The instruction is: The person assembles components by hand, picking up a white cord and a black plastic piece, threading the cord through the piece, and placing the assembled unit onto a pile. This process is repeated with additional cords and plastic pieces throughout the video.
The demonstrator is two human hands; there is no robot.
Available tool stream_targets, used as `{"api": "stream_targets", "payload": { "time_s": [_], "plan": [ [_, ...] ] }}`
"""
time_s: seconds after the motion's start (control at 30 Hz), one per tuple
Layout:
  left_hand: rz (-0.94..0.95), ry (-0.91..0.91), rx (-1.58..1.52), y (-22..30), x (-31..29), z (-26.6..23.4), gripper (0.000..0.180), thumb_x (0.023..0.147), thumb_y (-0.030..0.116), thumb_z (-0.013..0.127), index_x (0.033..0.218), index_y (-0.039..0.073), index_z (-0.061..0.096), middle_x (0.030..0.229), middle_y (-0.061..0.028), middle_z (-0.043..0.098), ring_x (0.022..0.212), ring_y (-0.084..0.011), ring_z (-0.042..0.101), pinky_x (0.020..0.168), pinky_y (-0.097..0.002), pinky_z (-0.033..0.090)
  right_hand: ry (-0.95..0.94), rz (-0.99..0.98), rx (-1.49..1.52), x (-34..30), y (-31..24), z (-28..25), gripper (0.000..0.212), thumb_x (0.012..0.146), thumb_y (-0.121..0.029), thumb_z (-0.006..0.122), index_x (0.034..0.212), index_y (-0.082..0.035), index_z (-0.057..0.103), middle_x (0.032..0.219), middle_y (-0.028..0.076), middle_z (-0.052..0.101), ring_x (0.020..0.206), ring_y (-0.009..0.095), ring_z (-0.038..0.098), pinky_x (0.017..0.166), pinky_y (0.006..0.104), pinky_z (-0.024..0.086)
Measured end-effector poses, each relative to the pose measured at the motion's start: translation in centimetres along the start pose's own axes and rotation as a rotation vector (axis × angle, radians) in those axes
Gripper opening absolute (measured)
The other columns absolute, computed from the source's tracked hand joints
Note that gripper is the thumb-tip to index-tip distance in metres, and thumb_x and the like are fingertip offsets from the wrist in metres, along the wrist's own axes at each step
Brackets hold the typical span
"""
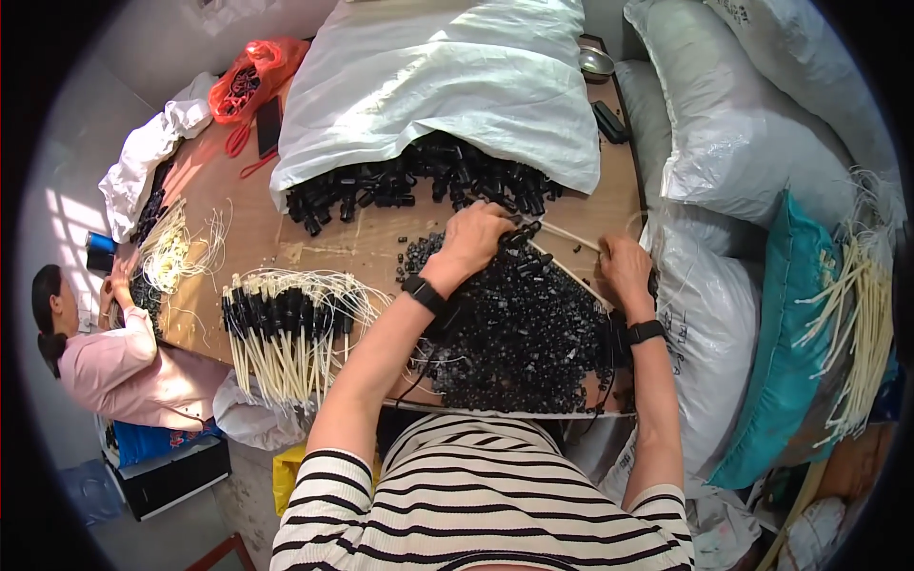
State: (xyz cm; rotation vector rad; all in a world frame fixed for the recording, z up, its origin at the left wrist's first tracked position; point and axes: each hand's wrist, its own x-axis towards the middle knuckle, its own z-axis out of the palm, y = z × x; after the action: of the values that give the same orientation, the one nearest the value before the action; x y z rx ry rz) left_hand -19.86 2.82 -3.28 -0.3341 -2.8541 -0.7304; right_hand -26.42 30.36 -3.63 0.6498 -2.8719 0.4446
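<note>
Over the far edge of a heap of small black plastic parts (514, 333), my left hand (476, 236) is closed on a black plastic fitting (522, 228). To its right, my right hand (625, 271) pinches a thin cream tube (569, 235), whose other end meets the fitting by my left fingers. Whether the tube sits inside the fitting is too small to tell. A second cream tube (571, 276) slants across the heap below the first. Beyond my left hand, larger black fittings (419, 176) spill from the mouth of a big white sack (428, 86).
Left of my forearm lies a bundle of cream tubes with black fittings and white wires (286, 333). A co-worker (124, 352) sits at the table's left edge near loose white wires (171, 257). A red bag (255, 81) and a phone (269, 127) lie behind. Full white sacks (709, 314) crowd the right.
</note>
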Motion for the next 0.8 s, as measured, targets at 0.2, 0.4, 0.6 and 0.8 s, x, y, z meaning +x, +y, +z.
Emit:
{"api": "stream_targets", "payload": {
  "time_s": [0.2,0.4,0.6,0.8],
  "plan": [
    [-0.005,0.046,0.024,-2.6,-1.8,-0.8,0.023,0.078,0.003,0.058,0.088,0.016,0.074,0.085,-0.0063,0.053,0.089,-0.0265,0.055,0.076,-0.0392,0.048,-0.214,-0.144,0.3,0.2,-2.8,-0.5,0.014,0.082,-0.016,0.06,0.087,-0.003,0.06,0.081,0.018,0.062,0.08,0.038,0.06,0.067,0.0486,0.046],
    [-0.003,-0.005,-0.009,-3.4,-2.8,-1.4,0.029,0.073,-0.002,0.06,0.092,0.017,0.073,0.086,-0.0065,0.052,0.09,-0.0263,0.054,0.077,-0.0381,0.047,-0.136,-0.2,0.402,-1.5,-7.3,-2.9,0.015,0.089,-0.016,0.059,0.099,-0.006,0.06,0.075,0.018,0.06,0.071,0.038,0.06,0.061,0.0448,0.045],
    [0.119,0.136,-0.002,-1.9,-2.8,-3.5,0.035,0.065,-0.002,0.065,0.098,0.01,0.067,0.093,-0.0079,0.056,0.094,-0.028,0.056,0.079,-0.0374,0.047,-0.299,-0.076,0.573,-3.9,-8.6,-3.7,0.025,0.088,-0.018,0.059,0.111,-0.01,0.066,0.07,0.016,0.061,0.061,0.03,0.061,0.059,0.0387,0.046],
    [-0.144,0.091,-0.397,-0.9,-6.6,-4.8,0.033,0.073,0.002,0.062,0.106,0.003,0.059,0.098,-0.0111,0.059,0.094,-0.0274,0.057,0.083,-0.0336,0.046,-0.342,-0.053,0.833,-5.6,-8.5,-3.7,0.028,0.089,-0.018,0.061,0.115,-0.006,0.065,0.063,0.007,0.053,0.055,0.012,0.046,0.055,0.0284,0.04]
  ]
}}
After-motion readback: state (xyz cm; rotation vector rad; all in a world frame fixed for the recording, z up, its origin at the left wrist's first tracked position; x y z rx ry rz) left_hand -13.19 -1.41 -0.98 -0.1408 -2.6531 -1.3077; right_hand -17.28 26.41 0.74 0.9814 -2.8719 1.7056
